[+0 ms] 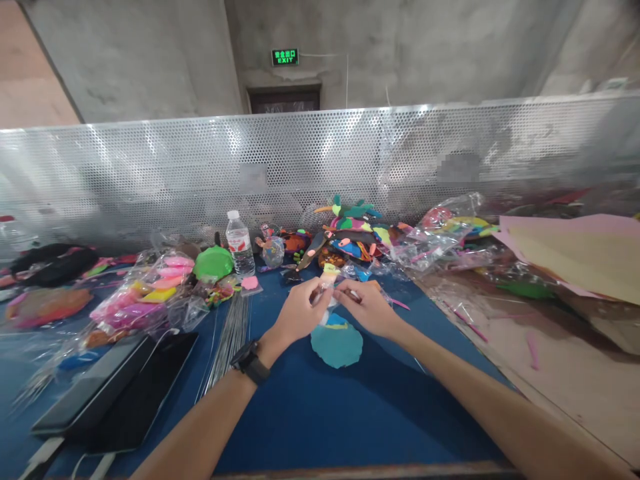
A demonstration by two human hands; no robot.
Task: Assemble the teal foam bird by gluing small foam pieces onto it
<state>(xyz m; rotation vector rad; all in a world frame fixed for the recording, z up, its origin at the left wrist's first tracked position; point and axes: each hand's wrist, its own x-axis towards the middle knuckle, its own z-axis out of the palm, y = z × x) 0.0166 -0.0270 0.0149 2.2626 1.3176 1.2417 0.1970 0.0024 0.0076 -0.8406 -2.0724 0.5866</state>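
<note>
My left hand (301,308) is closed in a pinch around a small pale piece with a yellow end (330,269); its kind is not clear, and the fingers cover most of it. Close on the other side, my right hand (369,308) has its thumb and fingertips pressed together. What they pinch is hidden. Just below both hands, a flat, roundish teal sheet of modelling clay (337,348) lies on the blue table, with bits of blue and yellow at its upper edge.
Beyond my hands is a heap of coloured clay figures (350,233). To the left are a water bottle (241,247), thin wires (227,343), bagged clay (145,293) and a black phone (145,390). Cardboard sheets (585,260) lie on the right. A perforated metal screen (310,160) stands behind.
</note>
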